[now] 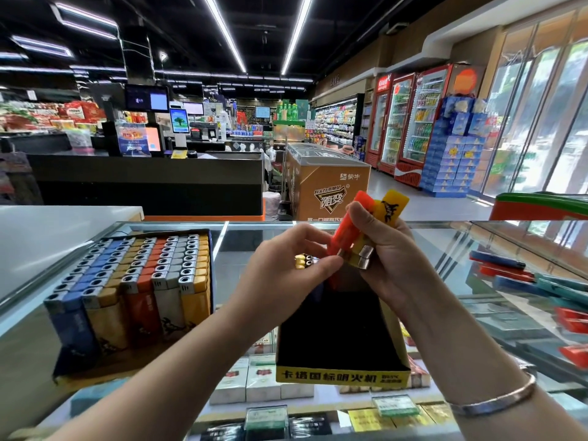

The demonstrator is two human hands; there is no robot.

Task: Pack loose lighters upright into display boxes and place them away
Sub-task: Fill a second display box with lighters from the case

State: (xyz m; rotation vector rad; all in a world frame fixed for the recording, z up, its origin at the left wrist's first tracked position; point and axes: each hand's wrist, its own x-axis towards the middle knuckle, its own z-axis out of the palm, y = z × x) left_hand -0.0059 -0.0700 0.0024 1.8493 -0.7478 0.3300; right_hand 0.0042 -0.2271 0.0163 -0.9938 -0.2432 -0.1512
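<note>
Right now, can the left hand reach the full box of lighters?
Probably yes. The full box sits open-topped on the glass counter, just left of the left hand, with nothing between. But its fingers are pinching the orange lighter, so they're busy.

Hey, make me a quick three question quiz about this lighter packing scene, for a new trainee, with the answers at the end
1. True or false: the full display box sits left of the nearly empty display box.
2. Which hand holds the yellow lighter? A left, B right.
3. Fill in: the left hand pinches the metal end of the ___ lighter.

Key: 1 true; 2 B, the right hand; 3 orange.
</note>
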